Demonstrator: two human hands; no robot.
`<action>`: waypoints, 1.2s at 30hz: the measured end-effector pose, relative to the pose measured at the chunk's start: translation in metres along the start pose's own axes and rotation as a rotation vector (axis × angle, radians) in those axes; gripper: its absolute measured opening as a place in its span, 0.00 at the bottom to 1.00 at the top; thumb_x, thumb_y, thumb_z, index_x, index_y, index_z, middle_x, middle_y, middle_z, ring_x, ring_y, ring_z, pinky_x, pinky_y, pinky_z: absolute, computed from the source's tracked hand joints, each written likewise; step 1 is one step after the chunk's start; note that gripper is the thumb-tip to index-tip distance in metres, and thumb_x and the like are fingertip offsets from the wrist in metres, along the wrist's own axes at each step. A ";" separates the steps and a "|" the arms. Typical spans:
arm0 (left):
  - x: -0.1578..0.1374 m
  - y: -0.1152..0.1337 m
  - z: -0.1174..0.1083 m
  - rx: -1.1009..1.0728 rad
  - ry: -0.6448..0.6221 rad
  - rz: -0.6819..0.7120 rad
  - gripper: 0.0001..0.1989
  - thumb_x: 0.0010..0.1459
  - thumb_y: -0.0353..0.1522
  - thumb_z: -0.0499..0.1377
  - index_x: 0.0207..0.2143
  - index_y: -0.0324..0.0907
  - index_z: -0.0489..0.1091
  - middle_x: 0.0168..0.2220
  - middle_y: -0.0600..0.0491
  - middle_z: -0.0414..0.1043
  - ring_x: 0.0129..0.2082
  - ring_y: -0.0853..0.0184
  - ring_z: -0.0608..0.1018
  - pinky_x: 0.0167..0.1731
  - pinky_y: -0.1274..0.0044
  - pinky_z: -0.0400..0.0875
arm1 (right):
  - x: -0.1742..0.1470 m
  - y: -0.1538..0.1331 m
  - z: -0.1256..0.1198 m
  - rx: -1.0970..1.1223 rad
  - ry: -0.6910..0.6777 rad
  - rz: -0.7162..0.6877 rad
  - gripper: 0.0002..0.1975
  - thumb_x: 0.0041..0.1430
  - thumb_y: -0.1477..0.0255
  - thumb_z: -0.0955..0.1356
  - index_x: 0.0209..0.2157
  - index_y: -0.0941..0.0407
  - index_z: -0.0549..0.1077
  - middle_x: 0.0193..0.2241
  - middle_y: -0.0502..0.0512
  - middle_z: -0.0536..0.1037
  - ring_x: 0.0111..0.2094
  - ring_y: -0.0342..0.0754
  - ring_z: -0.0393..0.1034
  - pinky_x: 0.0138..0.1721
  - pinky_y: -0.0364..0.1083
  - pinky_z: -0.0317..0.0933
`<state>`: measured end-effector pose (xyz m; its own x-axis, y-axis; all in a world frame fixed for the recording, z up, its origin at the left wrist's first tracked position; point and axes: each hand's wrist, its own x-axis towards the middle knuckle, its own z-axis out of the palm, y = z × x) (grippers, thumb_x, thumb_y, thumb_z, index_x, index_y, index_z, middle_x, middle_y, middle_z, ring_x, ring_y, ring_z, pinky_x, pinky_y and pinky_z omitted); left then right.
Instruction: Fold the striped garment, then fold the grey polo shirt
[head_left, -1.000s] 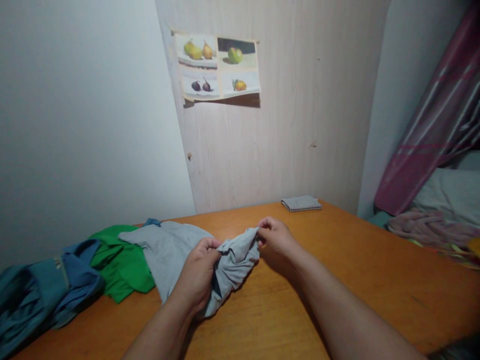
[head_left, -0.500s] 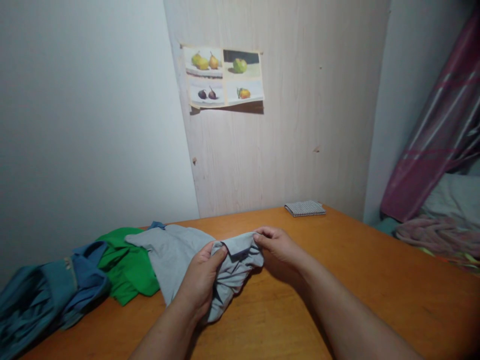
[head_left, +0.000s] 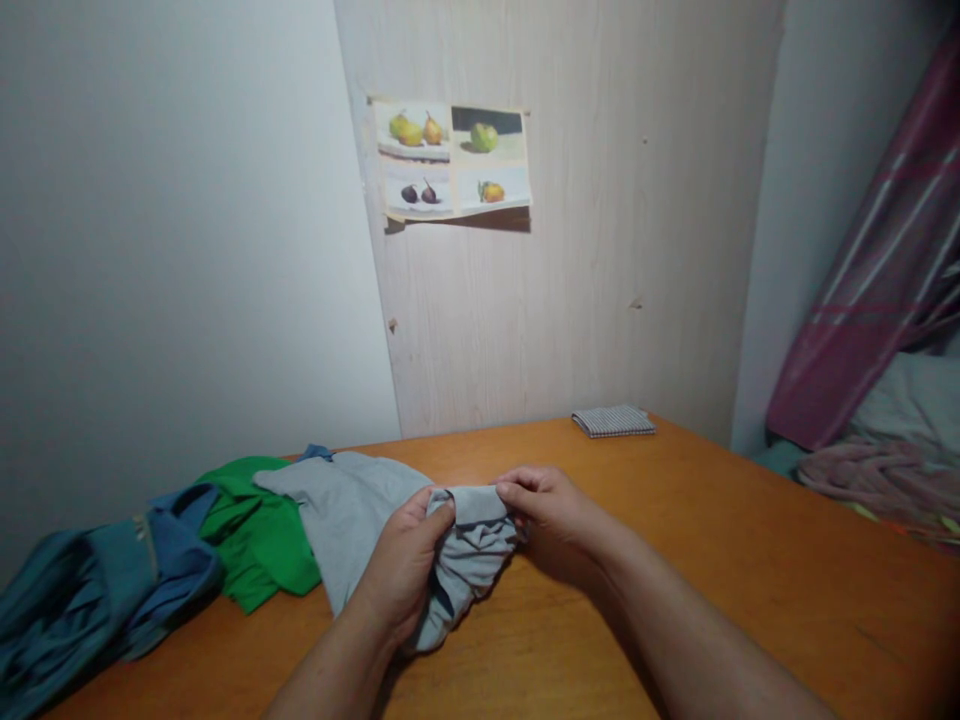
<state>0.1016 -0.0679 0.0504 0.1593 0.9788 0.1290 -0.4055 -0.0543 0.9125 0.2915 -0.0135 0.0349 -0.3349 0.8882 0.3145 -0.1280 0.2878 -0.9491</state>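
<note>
A light grey garment [head_left: 476, 560] is stretched between my two hands, its band-like edge folded over along the top and the cloth below bunched in creases. My left hand [head_left: 405, 555] grips the left end of that edge, thumb on top. At the right end, my right hand [head_left: 551, 505] pinches the edge between thumb and fingers. More grey cloth [head_left: 356, 490] spreads over the table behind my left hand, seemingly part of the same garment. Dark cloth shows in a fold near my left fingers. The garment's exact kind is unclear.
A green garment [head_left: 262, 550] lies crumpled left of the grey cloth, beside blue-teal clothing [head_left: 97, 580]. On the orange-brown table [head_left: 750, 570], a checked folded cloth or booklet [head_left: 613, 421] sits at the far edge. Fruit pictures [head_left: 454, 165] hang on the wall; a pink curtain [head_left: 855, 270] is right.
My right hand has shifted slightly left, closer to my left hand. The garment's edge is less stretched and folded further over, so the dark gap under it has mostly closed.
</note>
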 end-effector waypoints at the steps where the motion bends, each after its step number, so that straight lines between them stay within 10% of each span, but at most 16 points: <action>1: 0.000 -0.001 0.000 0.001 0.000 0.001 0.20 0.55 0.36 0.68 0.49 0.37 0.73 0.38 0.46 0.81 0.36 0.61 0.82 0.36 0.74 0.75 | 0.001 0.001 0.000 -0.032 0.023 -0.015 0.19 0.52 0.55 0.74 0.30 0.58 0.77 0.21 0.49 0.69 0.23 0.42 0.60 0.25 0.42 0.53; 17: -0.003 -0.002 0.004 0.007 -0.055 -0.015 0.17 0.59 0.38 0.66 0.47 0.37 0.75 0.37 0.46 0.81 0.36 0.61 0.81 0.35 0.74 0.74 | -0.001 0.005 0.013 -0.508 0.243 -0.332 0.15 0.64 0.61 0.67 0.45 0.53 0.81 0.42 0.58 0.80 0.44 0.52 0.73 0.46 0.50 0.64; 36: -0.003 -0.002 0.003 0.031 0.003 0.041 0.13 0.58 0.40 0.65 0.32 0.39 0.71 0.29 0.54 0.74 0.30 0.69 0.75 0.33 0.78 0.70 | -0.012 -0.010 0.028 -0.417 0.150 -0.222 0.11 0.57 0.62 0.72 0.28 0.55 0.76 0.27 0.52 0.75 0.31 0.47 0.68 0.32 0.44 0.59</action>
<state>0.1049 -0.0716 0.0497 0.1400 0.9762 0.1658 -0.3838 -0.1008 0.9179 0.2702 -0.0372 0.0407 -0.2002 0.8224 0.5326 0.2139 0.5671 -0.7954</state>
